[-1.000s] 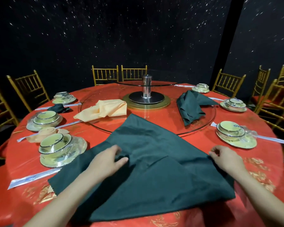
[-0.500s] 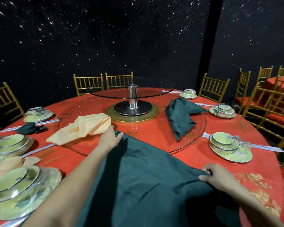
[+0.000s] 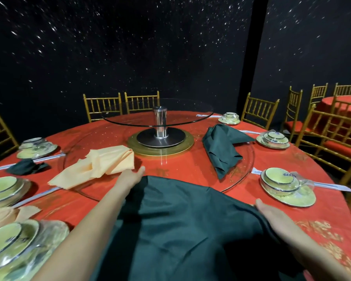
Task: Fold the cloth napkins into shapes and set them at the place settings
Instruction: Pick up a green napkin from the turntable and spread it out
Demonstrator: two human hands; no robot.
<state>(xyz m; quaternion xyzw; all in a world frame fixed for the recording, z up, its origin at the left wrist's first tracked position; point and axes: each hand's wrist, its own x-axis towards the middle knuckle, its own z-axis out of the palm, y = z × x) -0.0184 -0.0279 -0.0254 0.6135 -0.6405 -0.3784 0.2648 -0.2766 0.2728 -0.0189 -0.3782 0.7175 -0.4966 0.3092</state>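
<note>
While left hand (image 3: 130, 176) sits at 12 o'clock corner of napkin (image 3: 180, 220), grip unclear, right hand (image 3: 272, 218) presses flat-fingered, 3 o'clock: smooth taut before creasing.

Six place settings (image 3: 286, 186) (image 3: 273, 138) (image 3: 230, 118) (image 3: 37, 147) (image 3: 2, 189) (image 3: 14, 244), three dark green napkins (image 3: 180, 224) (image 3: 221, 147) (image 3: 26, 166), two peach napkins (image 3: 101, 163) (image 3: 4, 216) and two hands (image 3: 130, 177) (image 3: 272, 218) share one red table (image 3: 322, 201).

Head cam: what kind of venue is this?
Probably a banquet hall or restaurant function room: a big round table in red cloth with a glass lazy Susan, gold chairs round it, and matching place settings.
</note>
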